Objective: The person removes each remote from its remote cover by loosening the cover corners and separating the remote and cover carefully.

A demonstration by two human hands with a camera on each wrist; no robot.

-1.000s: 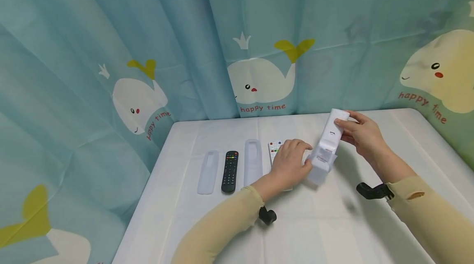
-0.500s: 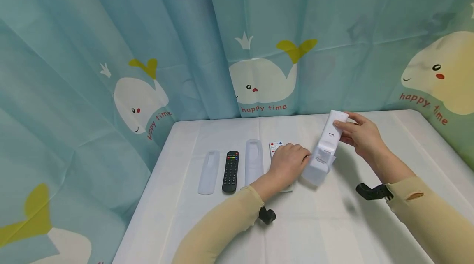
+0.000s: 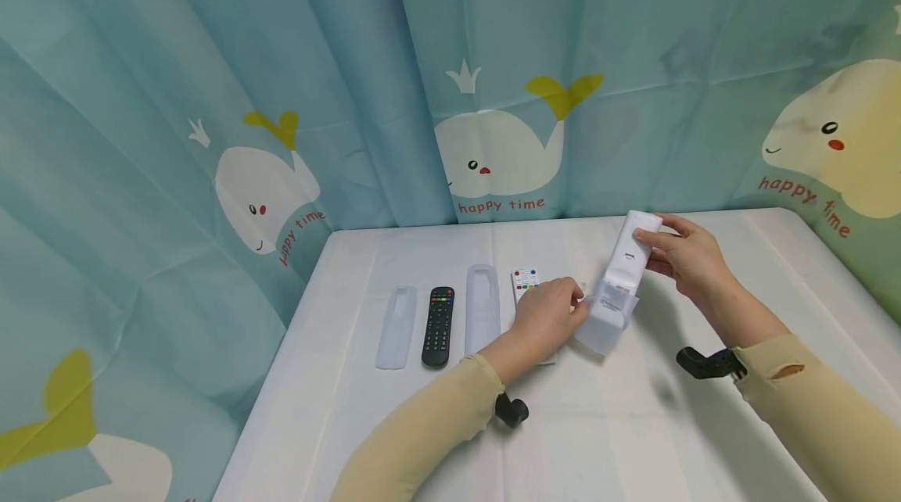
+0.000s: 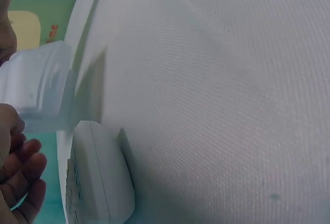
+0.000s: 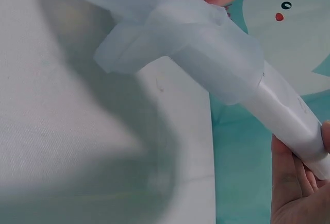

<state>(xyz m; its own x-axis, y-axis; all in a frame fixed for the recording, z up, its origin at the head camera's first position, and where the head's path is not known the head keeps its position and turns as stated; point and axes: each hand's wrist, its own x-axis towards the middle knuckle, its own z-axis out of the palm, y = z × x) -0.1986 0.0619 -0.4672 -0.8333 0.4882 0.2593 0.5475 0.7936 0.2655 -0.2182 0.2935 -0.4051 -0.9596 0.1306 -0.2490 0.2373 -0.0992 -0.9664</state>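
My right hand point(image 3: 684, 256) grips the upper end of a white remote control point(image 3: 637, 240), held tilted above the table at the right. A translucent remote cover point(image 3: 600, 324) surrounds the remote's lower part, and a loose flap of the cover point(image 5: 129, 49) sticks out in the right wrist view. At the cover's left edge, my left hand point(image 3: 545, 316) pinches it between thumb and curled forefinger. The other left fingers point(image 4: 32, 165) hang loosely bent in the left wrist view. Below that hand lies another white remote point(image 4: 98, 177) with coloured buttons, partly hidden by it in the head view.
Left of my hands, a translucent cover point(image 3: 482, 306), a black remote point(image 3: 438, 326) and another translucent cover point(image 3: 396, 330) lie in a row on the white tablecloth point(image 3: 598, 424). A blue-green curtain point(image 3: 380, 95) with whale prints hangs behind the table.
The left fingers, earlier spread over the cover's edge, have drawn in and curled lower. The cover's lower end has shifted slightly left; the right hand keeps nearly the same place.
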